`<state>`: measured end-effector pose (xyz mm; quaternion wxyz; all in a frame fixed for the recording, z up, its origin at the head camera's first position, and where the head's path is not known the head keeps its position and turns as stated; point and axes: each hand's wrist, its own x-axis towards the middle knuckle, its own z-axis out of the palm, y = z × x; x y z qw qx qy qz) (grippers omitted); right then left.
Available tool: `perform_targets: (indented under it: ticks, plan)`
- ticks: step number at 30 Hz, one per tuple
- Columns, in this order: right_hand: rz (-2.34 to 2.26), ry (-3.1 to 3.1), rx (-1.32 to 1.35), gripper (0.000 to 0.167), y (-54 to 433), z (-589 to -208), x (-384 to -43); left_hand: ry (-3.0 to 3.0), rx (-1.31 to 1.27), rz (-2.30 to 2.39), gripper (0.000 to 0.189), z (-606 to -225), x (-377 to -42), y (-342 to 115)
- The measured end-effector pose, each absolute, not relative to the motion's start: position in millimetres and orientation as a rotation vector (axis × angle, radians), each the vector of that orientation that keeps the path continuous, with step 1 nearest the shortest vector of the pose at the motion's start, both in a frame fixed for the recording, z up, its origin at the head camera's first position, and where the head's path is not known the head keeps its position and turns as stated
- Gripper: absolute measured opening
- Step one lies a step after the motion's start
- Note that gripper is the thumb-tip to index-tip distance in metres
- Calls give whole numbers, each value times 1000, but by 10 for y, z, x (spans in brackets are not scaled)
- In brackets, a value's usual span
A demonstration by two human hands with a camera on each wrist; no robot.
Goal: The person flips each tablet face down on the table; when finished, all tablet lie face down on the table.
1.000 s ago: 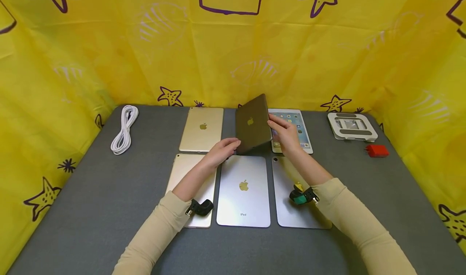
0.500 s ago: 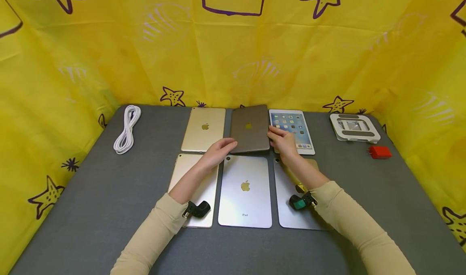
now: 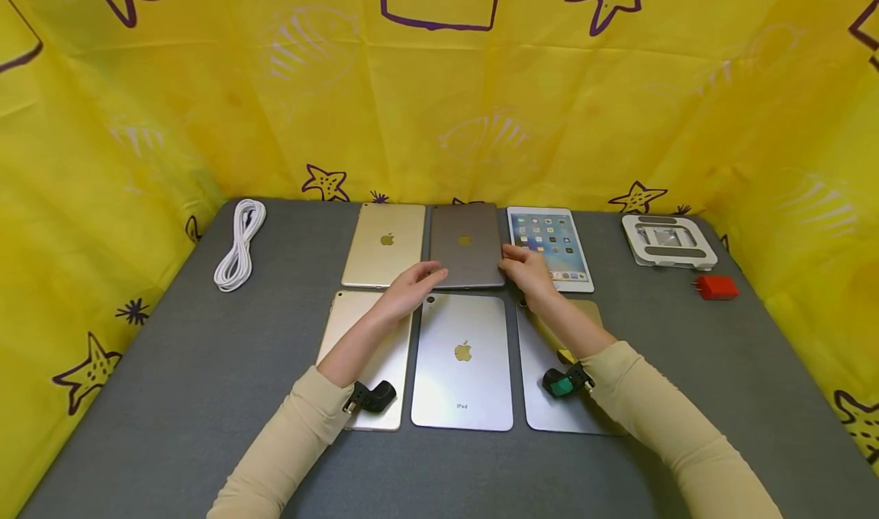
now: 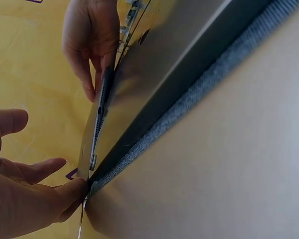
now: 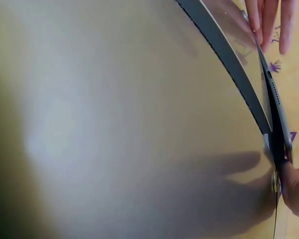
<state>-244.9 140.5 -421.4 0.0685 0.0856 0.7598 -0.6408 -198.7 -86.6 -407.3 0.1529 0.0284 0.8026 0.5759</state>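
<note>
A dark grey tablet (image 3: pixel 467 233) lies back side up in the far row, between a gold tablet (image 3: pixel 386 236) and a white tablet (image 3: pixel 549 240) with its screen lit. At its lower right corner, my right hand (image 3: pixel 530 271) grips the edge. My left hand (image 3: pixel 408 288) touches the lower left corner with a fingertip, its other fingers loosely extended. From the left wrist view, the tablet's thin edge (image 4: pixel 100 112) slopes up slightly toward the right hand. The right wrist view shows the same edge (image 5: pixel 275 94) running between both hands.
Nearer row: a light gold tablet (image 3: pixel 364 320) partly under my left arm, a silver iPad (image 3: pixel 462 381), and a grey tablet (image 3: pixel 545 412) beneath my right wrist. A coiled white cable (image 3: pixel 236 248) lies left. A folded stand (image 3: pixel 669 242) and a red charger (image 3: pixel 716 287) sit right.
The dark grey tablet has come down from a steep tilt to almost flat in the far row. My right hand lowered with its edge; the left hand stayed near the lower left corner.
</note>
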Motion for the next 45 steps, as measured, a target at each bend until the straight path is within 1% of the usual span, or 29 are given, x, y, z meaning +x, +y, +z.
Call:
perform_targets:
  ticks: [18,26,34,40,45]
  plan:
    - [-1744,2362,119,53,1418,-4152,-2365,2321,84,1630,59,-4082,-1984,-862]
    - [-1658,2413,78,57,1418,-4150,-2348,2336,85,1625,59,-4086,-1971,-860]
    - [-1475,2517,-44,61,1403,-4113,-2280,2350,104,1608,57,-4113,-1968,-855]
    - [-1419,2481,-56,65,1410,-4104,-2250,2356,136,1600,57,-4119,-1972,-851]
    - [-1460,2427,-46,64,1428,-4102,-2232,2370,135,1630,54,-4110,-1953,-812]
